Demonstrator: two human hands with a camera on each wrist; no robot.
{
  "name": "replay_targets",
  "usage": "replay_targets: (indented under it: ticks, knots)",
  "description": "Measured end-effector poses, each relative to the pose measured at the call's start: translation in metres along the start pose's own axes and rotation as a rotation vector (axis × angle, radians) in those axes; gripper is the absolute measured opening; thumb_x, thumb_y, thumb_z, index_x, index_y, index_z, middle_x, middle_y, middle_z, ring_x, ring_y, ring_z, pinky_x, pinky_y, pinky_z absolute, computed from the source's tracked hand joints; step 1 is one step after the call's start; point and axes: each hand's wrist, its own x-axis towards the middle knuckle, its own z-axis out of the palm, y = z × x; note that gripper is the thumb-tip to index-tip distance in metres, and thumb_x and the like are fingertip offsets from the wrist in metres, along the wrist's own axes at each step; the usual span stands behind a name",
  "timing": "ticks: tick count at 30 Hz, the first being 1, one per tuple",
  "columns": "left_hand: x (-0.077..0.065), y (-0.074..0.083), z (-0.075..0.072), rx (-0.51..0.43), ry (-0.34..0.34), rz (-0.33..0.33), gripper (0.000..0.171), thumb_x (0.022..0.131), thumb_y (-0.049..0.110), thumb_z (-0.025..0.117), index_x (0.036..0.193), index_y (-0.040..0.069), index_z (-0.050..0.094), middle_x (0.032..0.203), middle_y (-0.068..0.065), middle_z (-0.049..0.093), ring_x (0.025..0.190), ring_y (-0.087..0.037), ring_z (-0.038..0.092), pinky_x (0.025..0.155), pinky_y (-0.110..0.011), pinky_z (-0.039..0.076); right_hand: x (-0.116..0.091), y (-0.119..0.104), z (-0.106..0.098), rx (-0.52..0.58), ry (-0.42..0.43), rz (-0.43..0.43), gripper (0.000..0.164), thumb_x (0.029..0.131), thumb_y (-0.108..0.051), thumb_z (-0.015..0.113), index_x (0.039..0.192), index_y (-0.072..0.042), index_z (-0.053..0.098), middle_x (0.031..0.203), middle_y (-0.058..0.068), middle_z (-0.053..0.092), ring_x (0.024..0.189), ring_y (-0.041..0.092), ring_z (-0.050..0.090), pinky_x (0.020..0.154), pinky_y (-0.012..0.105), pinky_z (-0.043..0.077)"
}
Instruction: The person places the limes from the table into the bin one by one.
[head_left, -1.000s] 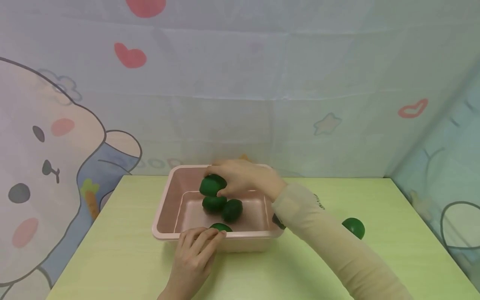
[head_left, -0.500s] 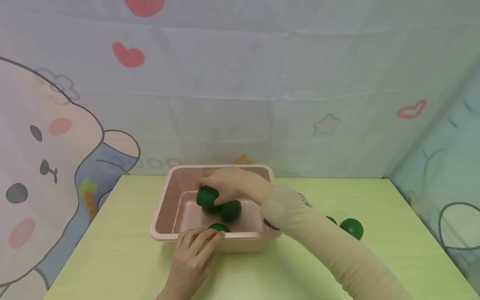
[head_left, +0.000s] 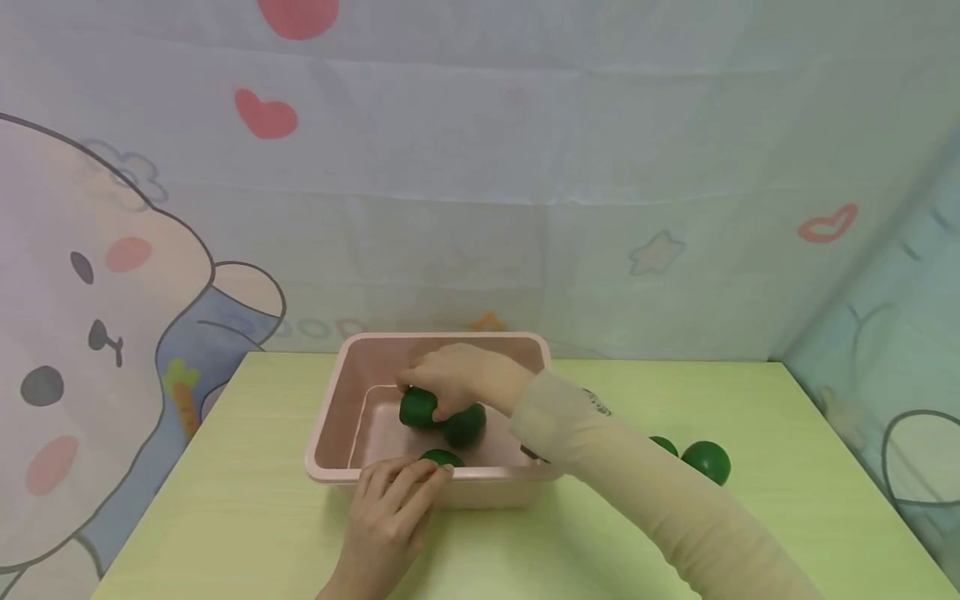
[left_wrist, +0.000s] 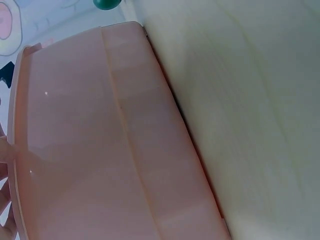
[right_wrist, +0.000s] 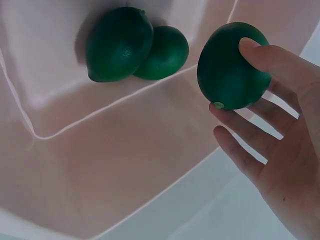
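Note:
A pink plastic basin [head_left: 495,473] stands on the table with several dark green limes in it. My right hand [head_left: 453,379] reaches inside and holds a lime [right_wrist: 232,65] between thumb and fingertips, low over the basin floor. Two limes, one larger-looking [right_wrist: 120,45] and one partly behind it [right_wrist: 162,52], lie beneath in the right wrist view. Against the front wall sits another lime [head_left: 442,457], partly hidden by the rim. My left hand [head_left: 386,508] grips the front rim, fingers bent over it; the left wrist view shows the basin's outer wall and those fingertips at its edge.
Right of the basin, a lime [head_left: 707,462] lies on the pale wooden table [head_left: 232,500], with another lime [head_left: 663,444] half hidden by the right sleeve [head_left: 637,467]. A printed cloth [head_left: 450,183] hangs behind the table's back edge.
My right hand has lowered the lime toward the basin floor, so it now covers the lime lying below it. My left hand has stayed on the rim.

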Motion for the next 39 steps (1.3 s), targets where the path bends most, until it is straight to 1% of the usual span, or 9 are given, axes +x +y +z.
replay_targets:
  ticks: [8,17,22,26,29,32,36,39]
  knots:
    - [0.001,0.000,0.001,0.001,0.012,0.007,0.030,0.100,0.013,0.044,0.097,0.010,0.074,0.090,-0.003,0.068,0.082,-0.024,0.058,0.076,-0.036,0.044,0.002,-0.004,0.003,-0.013,-0.020,0.034,0.048,0.086,-0.028,0.072,0.130,-0.024,0.053,0.122,-0.005,0.062,0.106,0.012,0.060,0.089,0.027,0.050]
    - [0.000,0.002,0.001,-0.020,-0.008,-0.046,0.033,0.102,0.015,0.042,0.097,0.011,0.074,0.091,-0.002,0.068,0.086,-0.023,0.057,0.079,-0.035,0.041,0.003,-0.005,-0.002,0.007,-0.012,0.050,0.041,0.091,-0.019,0.065,0.130,-0.022,0.055,0.120,-0.006,0.065,0.104,0.011,0.063,0.083,0.025,0.053]
    - [0.001,0.002,0.001,-0.032,0.007,-0.046,0.032,0.101,0.014,0.043,0.096,0.012,0.074,0.091,-0.003,0.068,0.085,-0.024,0.058,0.078,-0.035,0.041,0.000,-0.003,-0.004,0.023,-0.002,0.057,0.036,0.091,-0.019,0.064,0.126,-0.022,0.058,0.118,-0.005,0.065,0.099,0.011,0.062,0.082,0.025,0.052]
    - [0.002,0.001,0.001,-0.030,0.018,-0.038,0.031,0.101,0.013,0.043,0.095,0.011,0.074,0.090,-0.003,0.068,0.085,-0.024,0.058,0.077,-0.035,0.041,-0.005,-0.001,-0.006,0.064,-0.001,0.075,0.031,0.091,-0.018,0.064,0.121,-0.022,0.060,0.120,-0.003,0.064,0.095,0.010,0.059,0.083,0.025,0.050]
    - [0.002,0.001,0.001,-0.030,0.021,-0.035,0.032,0.101,0.013,0.043,0.095,0.011,0.074,0.090,-0.003,0.069,0.085,-0.024,0.058,0.077,-0.035,0.041,-0.009,0.001,-0.009,0.096,0.006,0.085,0.029,0.091,-0.019,0.064,0.120,-0.022,0.061,0.120,-0.004,0.064,0.095,0.010,0.058,0.084,0.025,0.050]
    - [0.002,0.001,0.001,-0.032,0.025,-0.033,0.032,0.100,0.012,0.043,0.095,0.011,0.074,0.090,-0.004,0.069,0.085,-0.024,0.058,0.077,-0.035,0.041,-0.012,0.002,-0.010,0.114,0.016,0.084,0.030,0.090,-0.020,0.065,0.120,-0.022,0.061,0.118,-0.005,0.064,0.096,0.009,0.058,0.084,0.024,0.049]
    - [0.002,0.001,0.002,-0.030,0.022,-0.032,0.032,0.100,0.012,0.043,0.095,0.011,0.074,0.090,-0.003,0.069,0.085,-0.024,0.059,0.077,-0.035,0.041,-0.016,0.003,-0.012,0.156,0.029,0.071,0.029,0.090,-0.020,0.065,0.119,-0.022,0.061,0.112,-0.006,0.066,0.091,0.007,0.059,0.079,0.022,0.049]
    - [0.000,0.001,0.002,-0.026,0.017,-0.033,0.032,0.101,0.013,0.042,0.096,0.011,0.074,0.090,-0.003,0.069,0.085,-0.024,0.058,0.077,-0.035,0.041,-0.018,0.002,-0.012,0.205,0.036,0.063,0.029,0.090,-0.022,0.066,0.119,-0.023,0.061,0.112,-0.007,0.065,0.095,0.007,0.060,0.083,0.023,0.050]
